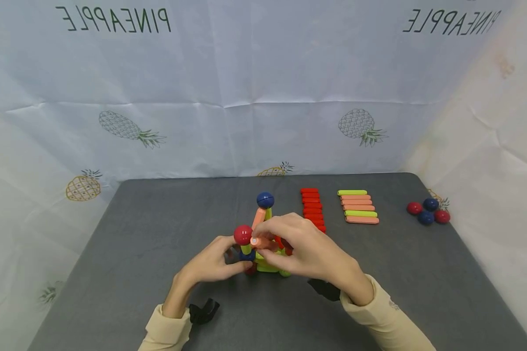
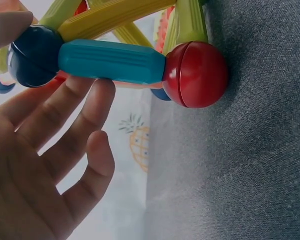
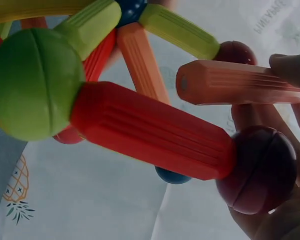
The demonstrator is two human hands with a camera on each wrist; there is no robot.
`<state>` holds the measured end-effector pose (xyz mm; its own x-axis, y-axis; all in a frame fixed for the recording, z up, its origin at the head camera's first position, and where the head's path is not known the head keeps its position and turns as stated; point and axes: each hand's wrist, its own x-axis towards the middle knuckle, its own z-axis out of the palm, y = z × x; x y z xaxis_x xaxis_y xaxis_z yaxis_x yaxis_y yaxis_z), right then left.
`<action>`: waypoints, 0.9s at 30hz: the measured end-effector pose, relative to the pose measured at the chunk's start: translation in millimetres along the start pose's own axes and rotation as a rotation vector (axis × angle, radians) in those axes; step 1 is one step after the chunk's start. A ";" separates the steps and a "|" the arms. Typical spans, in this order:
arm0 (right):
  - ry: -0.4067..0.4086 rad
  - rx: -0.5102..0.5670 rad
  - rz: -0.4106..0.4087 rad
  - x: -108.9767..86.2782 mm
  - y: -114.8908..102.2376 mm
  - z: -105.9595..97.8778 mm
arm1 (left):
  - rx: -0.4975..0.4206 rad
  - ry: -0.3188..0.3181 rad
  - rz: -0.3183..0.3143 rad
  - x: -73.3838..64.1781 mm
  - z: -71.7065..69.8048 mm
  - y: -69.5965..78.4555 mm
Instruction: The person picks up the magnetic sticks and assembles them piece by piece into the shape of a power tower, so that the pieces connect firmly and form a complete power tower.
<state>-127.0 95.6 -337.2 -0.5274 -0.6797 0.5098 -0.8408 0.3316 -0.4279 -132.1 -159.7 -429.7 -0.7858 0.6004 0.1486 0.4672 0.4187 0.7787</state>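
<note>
Right hand (image 1: 305, 246), in a cream sleeve (image 1: 388, 314), pinches an orange stick (image 3: 224, 82) between thumb and fingers, one end of it (marked with a pale dot) just beside a red ball (image 1: 243, 234) of the toy frame (image 1: 267, 267); whether end and ball touch, I cannot tell. Left hand (image 1: 211, 263) holds the toy frame at its left side, thumb at a dark blue ball (image 2: 35, 55), two fingertips against a teal stick (image 2: 112, 61). Built of sticks and balls, the toy frame stands on the dark grey surface (image 1: 180, 209) between the two hands. A red stick (image 3: 152, 131) joins a green ball (image 3: 35, 85) to a dark red ball (image 3: 257, 170) on the right hand's side of it, and a top blue ball (image 1: 265, 200) crowns the back. Beyond the right hand lies a column of red sticks (image 1: 313, 211), partly hidden by it. To their right come six more sticks (image 1: 357, 208), two green and four orange, side by side. Near the surface's right edge, two red and two blue balls (image 1: 426, 218) sit close together. Behind everything hangs a pale cloth (image 1: 228, 58) printed with pineapples and the word PINEAPPLE in mirrored letters.
</note>
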 end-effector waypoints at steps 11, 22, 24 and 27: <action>-0.007 -0.139 0.065 -5.3 8.3 7.3 | 0.006 -0.011 -0.050 -0.2 1.0 3.4; -0.017 -0.160 0.134 -4.6 10.0 12.0 | 0.004 -0.020 -0.040 2.4 -0.8 1.1; -0.025 -0.160 0.142 -4.3 10.2 12.3 | 0.007 -0.024 -0.046 2.4 -1.7 2.0; -0.028 -0.163 0.143 -2.8 10.9 12.8 | 0.022 -0.017 -0.053 1.0 -5.0 4.7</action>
<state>-133.1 92.7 -352.9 -0.6411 -0.6355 0.4303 -0.7674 0.5258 -0.3669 -132.8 -160.5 -422.8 -0.8030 0.5880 0.0971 0.4340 0.4654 0.7714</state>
